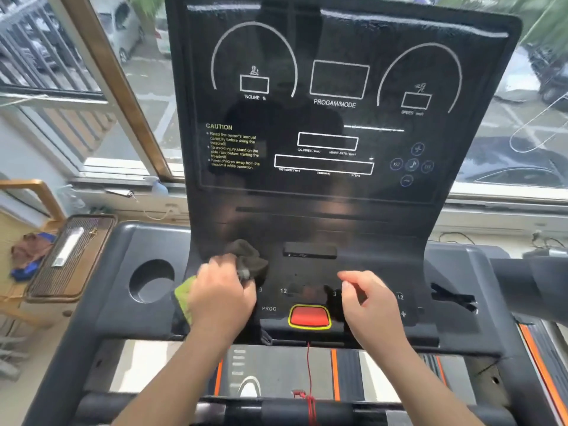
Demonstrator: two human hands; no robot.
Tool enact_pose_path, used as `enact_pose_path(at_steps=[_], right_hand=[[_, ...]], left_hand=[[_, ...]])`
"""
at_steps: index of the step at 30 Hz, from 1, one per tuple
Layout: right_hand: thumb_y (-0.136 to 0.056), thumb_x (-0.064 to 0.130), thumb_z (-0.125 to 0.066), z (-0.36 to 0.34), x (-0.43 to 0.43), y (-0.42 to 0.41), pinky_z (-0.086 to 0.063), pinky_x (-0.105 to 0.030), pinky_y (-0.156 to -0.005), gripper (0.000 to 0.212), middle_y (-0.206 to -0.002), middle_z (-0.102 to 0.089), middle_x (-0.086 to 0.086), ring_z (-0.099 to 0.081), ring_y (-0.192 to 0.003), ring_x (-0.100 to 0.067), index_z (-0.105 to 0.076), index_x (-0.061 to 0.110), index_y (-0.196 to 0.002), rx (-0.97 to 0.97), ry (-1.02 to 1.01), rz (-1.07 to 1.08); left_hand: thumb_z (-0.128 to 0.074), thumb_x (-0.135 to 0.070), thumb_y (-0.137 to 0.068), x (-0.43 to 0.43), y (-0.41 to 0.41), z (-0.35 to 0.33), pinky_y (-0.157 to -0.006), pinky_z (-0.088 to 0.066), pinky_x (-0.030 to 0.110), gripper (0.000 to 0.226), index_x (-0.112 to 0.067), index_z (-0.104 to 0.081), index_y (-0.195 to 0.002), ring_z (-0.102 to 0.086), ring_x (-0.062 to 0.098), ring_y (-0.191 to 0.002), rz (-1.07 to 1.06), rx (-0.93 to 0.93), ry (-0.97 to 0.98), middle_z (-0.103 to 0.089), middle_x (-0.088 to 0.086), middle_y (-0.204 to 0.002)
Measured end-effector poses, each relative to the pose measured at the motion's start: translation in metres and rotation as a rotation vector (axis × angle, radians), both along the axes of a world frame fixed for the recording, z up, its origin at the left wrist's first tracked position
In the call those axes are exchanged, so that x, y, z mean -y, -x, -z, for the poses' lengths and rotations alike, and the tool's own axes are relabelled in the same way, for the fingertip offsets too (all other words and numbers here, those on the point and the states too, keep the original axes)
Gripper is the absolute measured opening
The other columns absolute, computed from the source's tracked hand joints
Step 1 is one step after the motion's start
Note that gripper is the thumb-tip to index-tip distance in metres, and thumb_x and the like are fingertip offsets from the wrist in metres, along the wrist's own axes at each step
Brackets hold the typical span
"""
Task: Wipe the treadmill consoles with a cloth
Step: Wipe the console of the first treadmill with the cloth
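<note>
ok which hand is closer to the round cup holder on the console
Left. The left hand, gripping the cloth, is just right of the cup holder. The right hand is farther right, beyond the red button.

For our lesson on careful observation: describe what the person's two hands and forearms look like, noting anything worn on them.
Both forearms are bare, with no sleeves in view. The left hand and right hand wear no gloves, and no rings, watch or bracelet show on either. Fingernails look short and unpainted, though motion blur softens the detail.
</note>
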State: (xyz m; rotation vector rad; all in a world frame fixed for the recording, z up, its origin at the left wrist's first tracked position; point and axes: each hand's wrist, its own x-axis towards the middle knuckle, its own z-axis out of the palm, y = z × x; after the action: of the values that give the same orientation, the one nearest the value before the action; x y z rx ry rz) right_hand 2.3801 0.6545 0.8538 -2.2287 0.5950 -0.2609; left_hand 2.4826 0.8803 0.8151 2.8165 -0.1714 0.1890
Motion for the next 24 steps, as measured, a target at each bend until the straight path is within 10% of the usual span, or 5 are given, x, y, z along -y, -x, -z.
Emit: enact_pose_path(at_steps=[6,14,21,24], right_hand=[[-0.1,0.018,-0.058,-0.003,0.041,0.012,-0.039,-0.026,-0.103,0.038,-0.127,-0.059,0.011,-0.052,-0.124,-0.01,-0.059,0.027,-0.137,-0.007,0.043,-0.074],[-0.098,0.026,-0.06,0.022,0.119,0.041,-0.034,-0.051,-0.117,0.065,-0.154,-0.04,-0.012,-0.034,-0.145,-0.032,-0.035,0.013,-0.157,-0.127,-0.105,0.216],[-0.106,0.036,-0.043,0.043,0.147,0.048,-0.023,-0.043,-0.125,0.048,-0.151,-0.055,-0.004,-0.04,-0.146,-0.023,-0.052,0.015,-0.149,-0.178,-0.012,0.079],[-0.106,0.03,-0.037,0.048,0.15,0.054,-0.019,-0.042,-0.127,0.048,-0.144,-0.061,-0.004,-0.048,-0.141,-0.023,-0.058,0.009,-0.143,-0.159,0.23,0.0]], left_hand=[[-0.054,-0.046,-0.071,0.072,0.033,-0.007,-0.083,-0.052,0.039,0.043,-0.026,-0.069,-0.106,-0.062,0.027,-0.101,0.341,-0.095,0.003,-0.066,-0.003,-0.104],[-0.079,-0.026,-0.07,0.075,0.046,-0.018,-0.085,-0.05,0.048,0.046,-0.02,-0.072,-0.115,-0.055,0.039,-0.104,-0.085,-0.1,-0.157,-0.062,0.014,-0.114],[-0.058,-0.014,-0.082,0.151,0.073,-0.026,-0.094,-0.049,0.035,0.045,-0.035,-0.06,-0.122,-0.049,0.02,-0.118,0.437,-0.122,-0.07,-0.055,-0.013,-0.129],[-0.062,-0.012,-0.079,0.14,0.065,-0.024,-0.086,-0.053,0.041,0.039,-0.029,-0.066,-0.114,-0.057,0.026,-0.11,0.317,-0.108,-0.03,-0.063,-0.006,-0.117]])
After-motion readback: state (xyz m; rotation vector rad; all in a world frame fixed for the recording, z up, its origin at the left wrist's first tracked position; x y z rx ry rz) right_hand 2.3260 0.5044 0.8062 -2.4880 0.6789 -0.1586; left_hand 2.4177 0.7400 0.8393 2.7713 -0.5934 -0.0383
